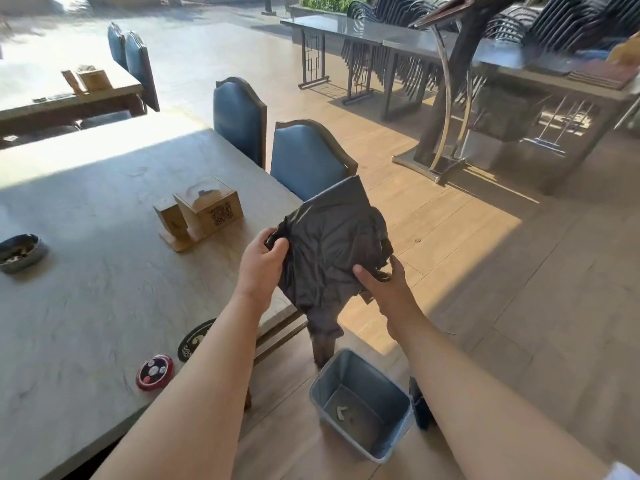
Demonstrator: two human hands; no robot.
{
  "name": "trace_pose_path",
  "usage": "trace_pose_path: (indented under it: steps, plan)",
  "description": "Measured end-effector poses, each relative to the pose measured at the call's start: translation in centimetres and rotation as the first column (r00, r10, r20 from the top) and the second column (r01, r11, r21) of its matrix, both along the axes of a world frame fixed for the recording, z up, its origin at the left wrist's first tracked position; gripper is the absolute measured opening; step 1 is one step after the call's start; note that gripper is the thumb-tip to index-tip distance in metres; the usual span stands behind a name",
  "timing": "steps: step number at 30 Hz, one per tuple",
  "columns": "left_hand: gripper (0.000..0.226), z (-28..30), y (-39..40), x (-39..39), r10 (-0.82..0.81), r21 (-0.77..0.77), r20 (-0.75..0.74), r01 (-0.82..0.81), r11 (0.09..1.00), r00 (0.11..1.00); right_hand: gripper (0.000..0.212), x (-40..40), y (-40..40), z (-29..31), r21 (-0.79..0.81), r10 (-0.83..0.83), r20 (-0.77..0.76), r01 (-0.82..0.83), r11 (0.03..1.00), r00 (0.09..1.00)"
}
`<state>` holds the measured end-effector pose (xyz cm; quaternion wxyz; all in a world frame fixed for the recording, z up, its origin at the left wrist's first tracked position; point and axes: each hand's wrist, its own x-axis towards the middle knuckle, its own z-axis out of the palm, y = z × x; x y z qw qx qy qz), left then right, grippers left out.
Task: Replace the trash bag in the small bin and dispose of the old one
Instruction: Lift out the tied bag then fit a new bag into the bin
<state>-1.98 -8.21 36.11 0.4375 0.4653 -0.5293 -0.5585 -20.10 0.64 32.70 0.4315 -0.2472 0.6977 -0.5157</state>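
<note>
holding the dark bag (329, 244) by its edges, the left hand (261, 263) and right hand (384, 282) had fingers clamped on it above the unlined bin (360, 403), directly below.

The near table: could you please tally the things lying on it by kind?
Wooden tissue box holder: 1
Ashtray: 1
Red call button: 1
Black round coaster: 1
Total: 4
</note>
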Motion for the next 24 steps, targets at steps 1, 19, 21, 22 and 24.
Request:
trace_pose_path:
  steps: [1,19,21,22,24]
  plan:
    - [0.019,-0.6,0.6,0.0,0.019,0.052,-0.015,-0.018,0.999,1.0,0.079,-0.3,0.8,0.0,-0.009,0.011,0.028,-0.011,1.0,1.0]
    - [0.038,-12.3,13.9,-5.3,-0.256,0.037,0.563,0.286,0.957,0.786,0.009,-2.9,10.3,-7.8,0.196,-0.017,0.061,0.005,0.981,0.998]
    - [0.061,-12.9,14.8,-5.9,-0.442,0.15,0.49,0.427,0.892,0.751,0.016,-2.7,10.3,-8.5,0.21,-0.025,0.096,0.004,0.978,0.995]
    - [0.072,-13.3,15.0,-6.1,-0.493,0.186,0.459,0.463,0.867,0.739,0.021,-2.8,10.3,-8.9,0.207,-0.02,0.125,-0.006,0.978,0.992]
    - [0.078,-14.2,15.0,-6.2,-0.525,0.236,0.411,0.469,0.851,0.745,0.03,-2.9,10.1,-9.3,0.199,-0.006,0.207,-0.036,0.979,0.978]
